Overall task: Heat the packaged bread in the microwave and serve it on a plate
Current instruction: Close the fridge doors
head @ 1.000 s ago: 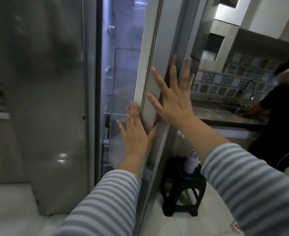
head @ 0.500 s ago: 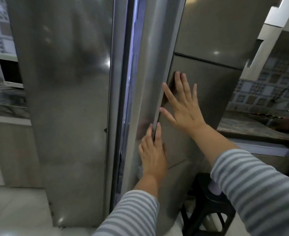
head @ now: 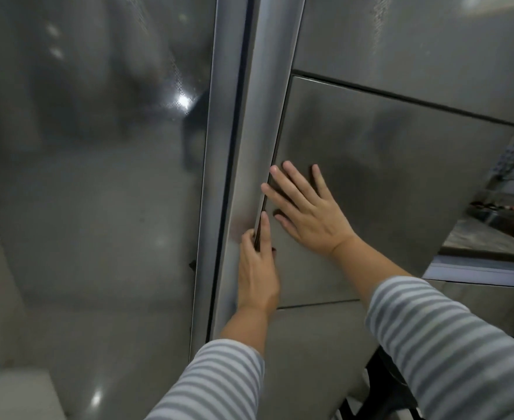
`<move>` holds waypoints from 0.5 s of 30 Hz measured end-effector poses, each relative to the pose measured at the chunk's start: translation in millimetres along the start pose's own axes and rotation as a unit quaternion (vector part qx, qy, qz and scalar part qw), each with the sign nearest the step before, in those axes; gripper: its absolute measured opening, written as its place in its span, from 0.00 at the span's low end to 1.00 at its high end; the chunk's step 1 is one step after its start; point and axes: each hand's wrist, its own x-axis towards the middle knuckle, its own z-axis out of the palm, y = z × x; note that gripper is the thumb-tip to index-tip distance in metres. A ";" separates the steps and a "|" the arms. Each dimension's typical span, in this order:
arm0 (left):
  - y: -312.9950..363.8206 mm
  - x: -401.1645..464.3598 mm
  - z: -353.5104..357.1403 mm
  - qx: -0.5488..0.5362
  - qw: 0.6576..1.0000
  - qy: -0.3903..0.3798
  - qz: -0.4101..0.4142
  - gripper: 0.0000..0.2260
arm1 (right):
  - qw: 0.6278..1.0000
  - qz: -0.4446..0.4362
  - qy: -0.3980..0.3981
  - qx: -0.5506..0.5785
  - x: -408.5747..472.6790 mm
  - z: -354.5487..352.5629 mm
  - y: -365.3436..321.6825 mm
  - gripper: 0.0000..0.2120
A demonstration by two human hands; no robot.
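Two hands rest on the right fridge door (head: 386, 165), which stands almost shut against the left fridge door (head: 98, 177). The right hand (head: 307, 213) lies flat on the steel panel with its fingers straight and spread. The left hand (head: 257, 268) sits lower, on the door's inner edge, fingers straight and close together, their tips reaching into the dark groove along that edge. The packaged bread is nowhere in view, and neither are the microwave and plate.

The likeliest trouble, to my eye, is a pinch: the left fingertips lie right at the seam, and a firm push from the right hand could close the narrow dark gap (head: 234, 147) on them. A weak push could leave the seal unseated.

Room is tight on the left, where steel fills the view. On the right, a counter (head: 489, 241) stands just past the door's edge, and a dark stool (head: 380, 386) stands low beside the right sleeve (head: 449, 344), so stepping back looks safer than turning right.
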 end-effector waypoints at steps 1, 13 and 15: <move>-6.6 6.2 2.3 -0.005 1.000 -0.002 0.006 0.45 | 1.000 -0.016 0.003 -0.007 3.8 8.6 1.8 0.26; -39.4 43.9 30.3 0.023 0.999 -0.011 -0.019 0.51 | 0.997 -0.026 0.050 -0.059 23.3 74.9 11.1 0.28; -41.0 46.4 32.5 0.032 0.999 -0.005 -0.021 0.52 | 0.996 -0.027 0.056 -0.062 24.5 78.7 10.8 0.28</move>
